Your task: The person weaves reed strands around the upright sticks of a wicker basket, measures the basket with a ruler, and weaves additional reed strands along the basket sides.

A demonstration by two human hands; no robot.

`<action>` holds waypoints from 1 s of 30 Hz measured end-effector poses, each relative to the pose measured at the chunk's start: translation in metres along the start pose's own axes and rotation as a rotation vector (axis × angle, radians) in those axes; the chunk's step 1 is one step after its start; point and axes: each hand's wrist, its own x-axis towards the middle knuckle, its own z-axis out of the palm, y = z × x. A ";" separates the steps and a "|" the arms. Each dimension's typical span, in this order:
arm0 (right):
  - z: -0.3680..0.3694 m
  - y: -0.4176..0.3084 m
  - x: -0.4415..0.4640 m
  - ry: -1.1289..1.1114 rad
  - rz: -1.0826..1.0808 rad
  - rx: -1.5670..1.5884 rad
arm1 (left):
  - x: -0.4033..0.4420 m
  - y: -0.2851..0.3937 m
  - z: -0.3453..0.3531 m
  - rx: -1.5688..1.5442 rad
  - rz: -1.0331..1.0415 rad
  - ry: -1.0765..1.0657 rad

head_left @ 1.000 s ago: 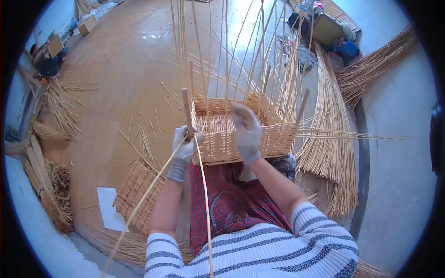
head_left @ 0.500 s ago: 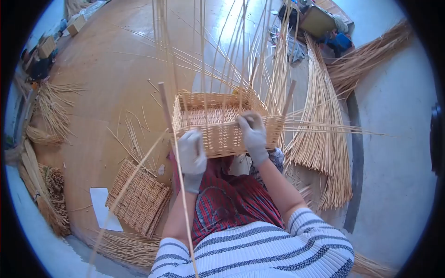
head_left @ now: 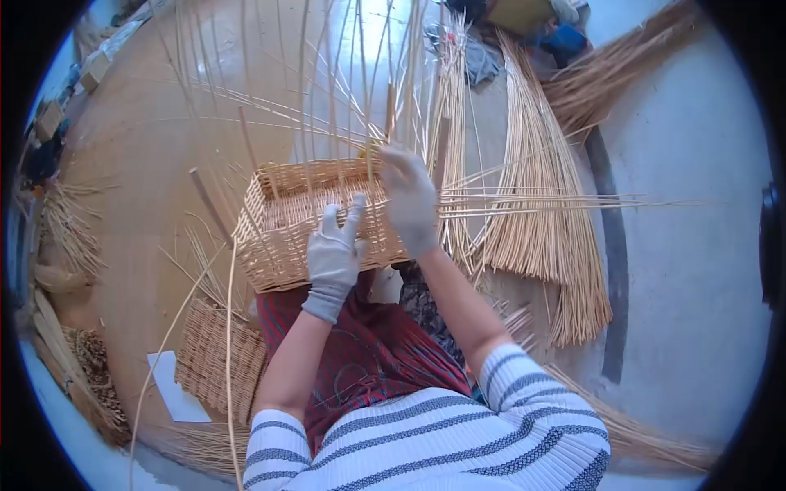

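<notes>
Viewing remotely, I log: rectangular wicker basket, long axis crosswise, directly ahead of left hand (fingers spread, at basket's near side); right hand, at basket's right end, grip indeterminable.

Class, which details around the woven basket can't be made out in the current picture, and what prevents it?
All in the head view:
- Right hand: motion blur; its grip is unclear.
- Left hand: palm hidden behind its own back.
- Basket: underside hidden by its walls and floor.
- Long loose strands: lower ends cut off by the bottom edge.
</notes>
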 end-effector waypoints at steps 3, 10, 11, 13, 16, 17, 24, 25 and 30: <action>0.022 -0.016 0.061 -0.092 -0.073 -0.047 | 0.006 0.008 0.009 0.098 -0.201 -0.114; -0.073 0.045 -0.029 0.316 0.381 0.187 | 0.032 0.034 0.015 0.133 0.111 0.181; -0.079 0.042 -0.038 0.286 0.339 0.084 | 0.037 0.050 0.016 -0.006 0.210 0.216; -0.081 0.005 0.018 0.188 -0.095 -0.441 | 0.041 0.080 0.031 -0.024 0.109 -0.075; -0.080 0.012 0.047 0.152 -0.197 -0.697 | 0.043 0.085 0.061 0.112 -0.010 -0.081; -0.073 0.015 0.055 0.166 -0.167 -0.745 | 0.049 0.083 0.059 0.127 -0.019 -0.060; 0.023 -0.093 -0.037 -0.387 -0.247 -0.191 | -0.024 0.048 0.064 -0.283 -0.060 -0.037; 0.035 -0.129 -0.037 -0.564 -0.374 -0.020 | -0.046 0.047 0.057 -0.329 -0.090 0.018; 0.093 -0.172 -0.040 -0.664 -0.502 0.121 | -0.084 -0.006 0.030 -0.422 -0.027 -0.040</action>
